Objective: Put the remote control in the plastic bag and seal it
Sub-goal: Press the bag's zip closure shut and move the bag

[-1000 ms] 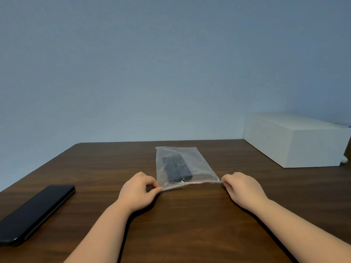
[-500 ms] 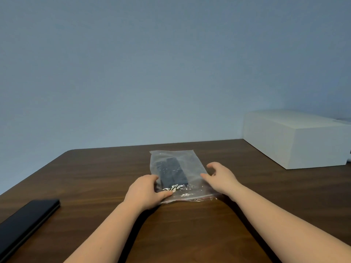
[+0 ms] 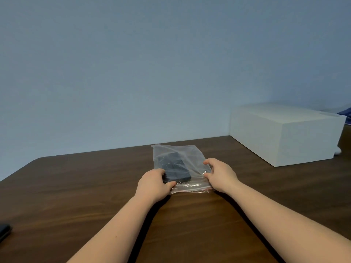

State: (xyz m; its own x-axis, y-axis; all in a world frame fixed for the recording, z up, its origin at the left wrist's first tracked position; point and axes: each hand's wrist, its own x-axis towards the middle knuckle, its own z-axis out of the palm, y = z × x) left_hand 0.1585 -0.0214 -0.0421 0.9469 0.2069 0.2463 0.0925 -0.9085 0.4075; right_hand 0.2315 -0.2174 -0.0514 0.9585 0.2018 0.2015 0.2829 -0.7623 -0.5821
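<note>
A dark wooden table (image 3: 95, 186) carries a white box (image 3: 284, 133) at the far right. Mid-table lies the clear plastic bag (image 3: 187, 158), the black remote control (image 3: 174, 169) inside it. The left hand (image 3: 153, 184) clamps the bag's near-left corner; the right hand (image 3: 221, 175) pinches its right edge.

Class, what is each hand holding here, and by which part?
Both grip the plastic bag: left hand at its near-left corner, right hand on its right edge near the seal.

A plain room: brown wooden desk (image 3: 95, 186), bare blue wall (image 3: 133, 63), white box (image 3: 284, 133).
</note>
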